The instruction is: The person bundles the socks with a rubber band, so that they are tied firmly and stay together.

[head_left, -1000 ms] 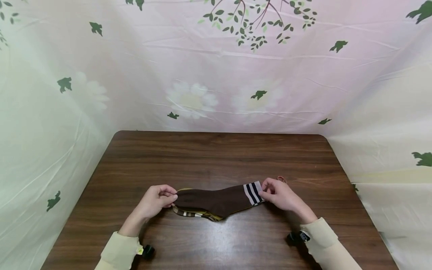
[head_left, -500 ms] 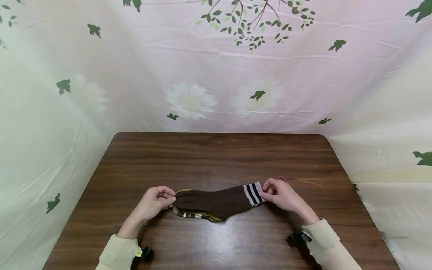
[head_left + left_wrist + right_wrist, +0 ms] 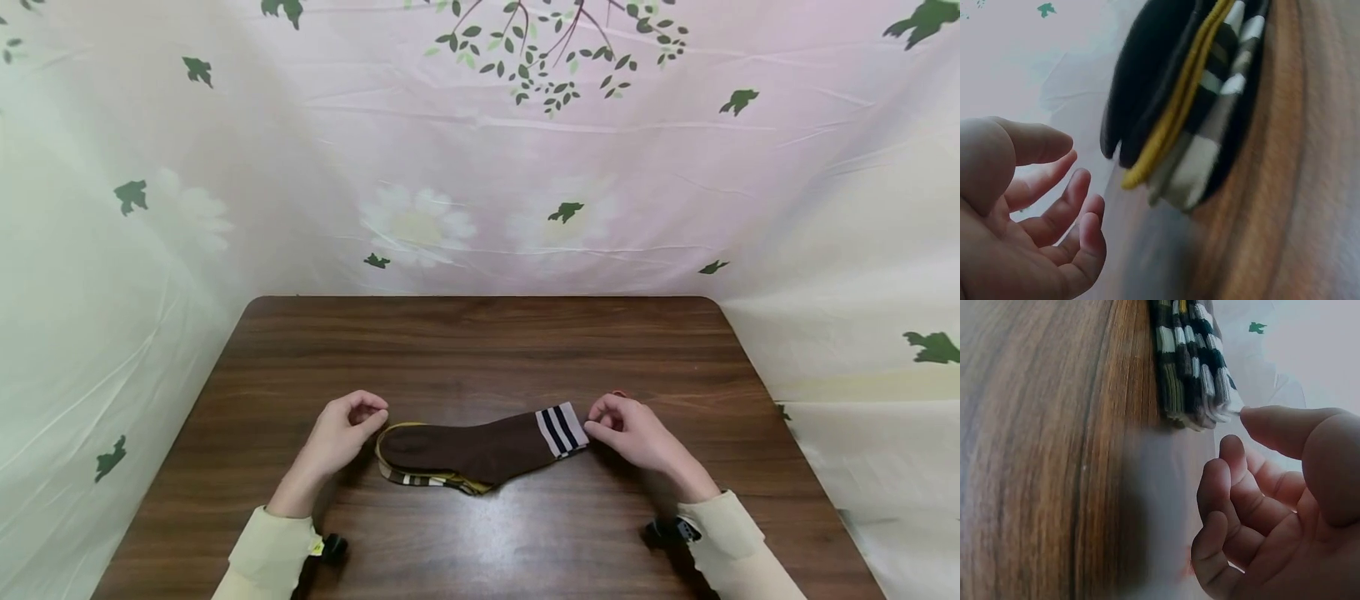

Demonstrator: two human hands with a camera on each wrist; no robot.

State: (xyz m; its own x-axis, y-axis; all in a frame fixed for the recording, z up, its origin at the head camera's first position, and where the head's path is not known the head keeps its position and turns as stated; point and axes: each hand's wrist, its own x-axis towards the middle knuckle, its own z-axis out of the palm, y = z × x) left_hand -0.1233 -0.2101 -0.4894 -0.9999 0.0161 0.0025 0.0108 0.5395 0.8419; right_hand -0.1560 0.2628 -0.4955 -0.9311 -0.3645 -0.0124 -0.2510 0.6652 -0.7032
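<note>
A flat stack of socks lies on the wooden table in the head view, toes left and cuffs right. On top is a dark brown sock (image 3: 465, 446) with a white-and-black striped cuff (image 3: 562, 429). Below it show a mustard yellow sock (image 3: 1172, 103) and a sock with beige, white and dark bands (image 3: 1200, 159). My left hand (image 3: 341, 433) is just off the toe end, thumb and fingers apart with nothing between them. At the cuff end, my right hand (image 3: 633, 429) has its thumb tip right at the cuff edge, its other fingers loosely bent and holding nothing.
The brown wood-grain table (image 3: 480, 350) reaches back to a pale printed curtain (image 3: 480, 167), which also hangs at both sides. A small red item (image 3: 619, 392) shows partly behind the right hand. Dark wrist cameras (image 3: 333, 548) hang under the sleeves.
My left hand has let go of the sock's toe and moved slightly up and away. The right fingers have come off the cuff to its edge. The stack stays in place.
</note>
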